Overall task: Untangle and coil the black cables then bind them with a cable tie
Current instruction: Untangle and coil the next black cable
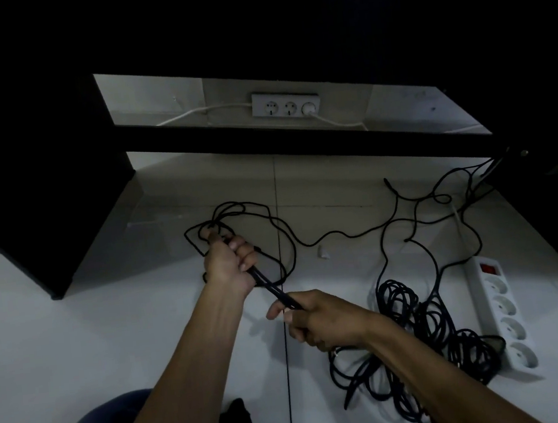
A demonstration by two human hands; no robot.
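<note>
I am looking down at a pale, glossy tiled floor (111, 332) under a black desk (297, 133) in dim light. My left hand (229, 263) is closed in a fist around several thin loops of black rubbery cable (254, 220), which spread out on the floor toward 12 o'clock. My right hand (320, 320) pinches a straight, taut bundle of the same cable, its fingers curled narrow around it; the strands run tight between both hands. At 4 o'clock lies a thick tangled heap of black cable coils (431, 329), partly hidden by my right forearm. Just beside it at 3 o'clock rests a long white plastic power strip (503, 308) with a red switch. At 12 o'clock a white wall socket plate (285, 103) holds a white plug. A small white object (323, 251) on the floor is too blurred to identify.
</note>
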